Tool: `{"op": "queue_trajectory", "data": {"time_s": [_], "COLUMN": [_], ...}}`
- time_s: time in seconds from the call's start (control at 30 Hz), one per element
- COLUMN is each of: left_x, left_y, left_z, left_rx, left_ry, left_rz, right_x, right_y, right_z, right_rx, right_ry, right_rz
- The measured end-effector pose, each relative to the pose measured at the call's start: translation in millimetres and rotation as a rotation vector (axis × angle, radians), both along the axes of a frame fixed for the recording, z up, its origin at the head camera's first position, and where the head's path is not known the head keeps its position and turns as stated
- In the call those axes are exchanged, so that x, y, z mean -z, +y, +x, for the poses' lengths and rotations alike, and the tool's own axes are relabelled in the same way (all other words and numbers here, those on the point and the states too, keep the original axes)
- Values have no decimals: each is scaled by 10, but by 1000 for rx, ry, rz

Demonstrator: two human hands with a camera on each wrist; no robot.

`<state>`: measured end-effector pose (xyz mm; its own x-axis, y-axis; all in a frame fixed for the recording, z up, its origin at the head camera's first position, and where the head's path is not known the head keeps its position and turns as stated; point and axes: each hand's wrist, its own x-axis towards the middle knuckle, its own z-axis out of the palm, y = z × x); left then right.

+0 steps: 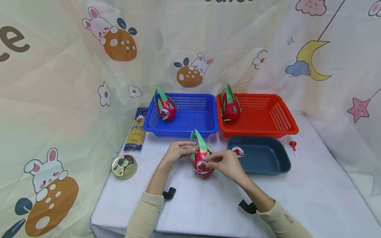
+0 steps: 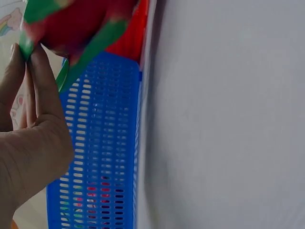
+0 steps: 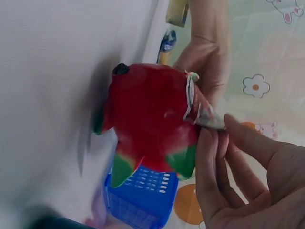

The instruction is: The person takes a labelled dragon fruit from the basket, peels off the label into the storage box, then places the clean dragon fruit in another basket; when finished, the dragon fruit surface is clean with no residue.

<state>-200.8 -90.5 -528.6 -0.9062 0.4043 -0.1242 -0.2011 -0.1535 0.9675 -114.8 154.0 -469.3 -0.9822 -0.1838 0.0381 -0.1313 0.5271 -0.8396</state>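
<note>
Pale cloth printed with rabbits (image 1: 223,36) hangs behind a white-covered table (image 1: 205,208). At its middle, the left hand (image 1: 178,151) pinches a green leaf of a red, green-leaved dragon fruit (image 1: 202,155), while the right hand (image 1: 227,162) pinches one edge of the round white-and-red sticker (image 1: 203,167) on the fruit, that edge standing off the skin. The fruit lies between the hands, its long axis running from a rounded base toward the near table edge to leaves pointing away; the left hand is at the leafy end, the right nearer the base. Whether the base touches the table I cannot tell.

Just beyond sit a blue perforated plastic basket (image 1: 184,130) and a red perforated plastic basket (image 1: 256,131), each holding a similar fruit. Right of the hands, a dark-blue rectangular tray (image 1: 262,158) carries another sticker; farther right lies a red lollipop (image 1: 293,144). To the left are a round gold tin (image 1: 124,166) and a blue-and-yellow packet (image 1: 137,129).
</note>
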Motion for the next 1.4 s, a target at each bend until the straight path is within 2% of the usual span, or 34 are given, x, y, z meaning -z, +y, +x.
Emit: {"op": "queue_trajectory", "data": {"time_s": [0.17, 0.3, 0.57, 0.8, 1.07, 1.23, 1.4], "left_x": [-3, -12, -14, -49, -90, -97, -101], "left_y": [79, 126, 146, 255, 300, 239, 224], "left_z": [33, 67, 112, 103, 95, 105, 106], "left_rx": [-64, -71, -29, -62, -75, -91, -85], "left_ry": [-14, 0, -34, -55, -64, -66, -60], "left_rz": [21, 38, 55, 34, 70, 80, 87], "right_x": [43, 84, 157, 137, 164, 46, -159], "right_y": [-4, 10, 167, 297, 384, 530, 736], "right_z": [27, 34, -22, -65, -133, -166, -261], "right_rx": [23, 29, 47, 21, -13, 0, 20], "right_ry": [-2, 8, -278, -332, -407, -434, -372], "right_rz": [-77, -107, -293, -399, -504, -619, -572]}}
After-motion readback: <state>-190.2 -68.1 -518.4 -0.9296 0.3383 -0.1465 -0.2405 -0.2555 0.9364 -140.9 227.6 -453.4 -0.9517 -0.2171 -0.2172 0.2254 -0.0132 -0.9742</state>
